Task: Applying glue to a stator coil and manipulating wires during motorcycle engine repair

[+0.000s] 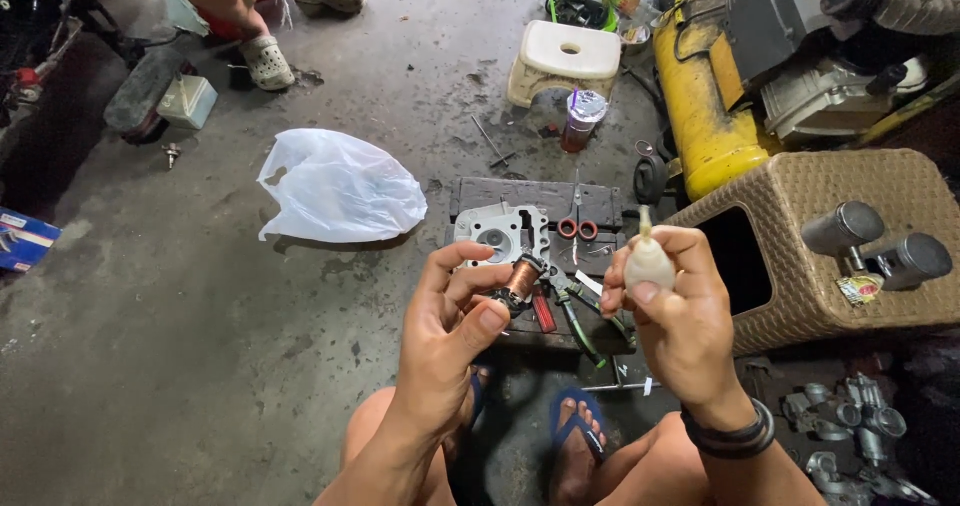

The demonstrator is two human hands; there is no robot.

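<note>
At frame centre my left hand [455, 316] pinches the small, light copper coil [522, 278] by its rigid end, my right hand [680, 311] gripping a soft squeeze bottle [648, 261]

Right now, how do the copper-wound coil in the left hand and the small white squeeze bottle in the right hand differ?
The copper-wound coil is brown metal wire on a dark core; the small white squeeze bottle is pale, smooth plastic. The coil sits tilted at the left hand's fingertips; the bottle stands upright, nozzle up, in the right hand. The bottle looks larger. Both are pinched between thumb and fingers above the dark mat.
</note>
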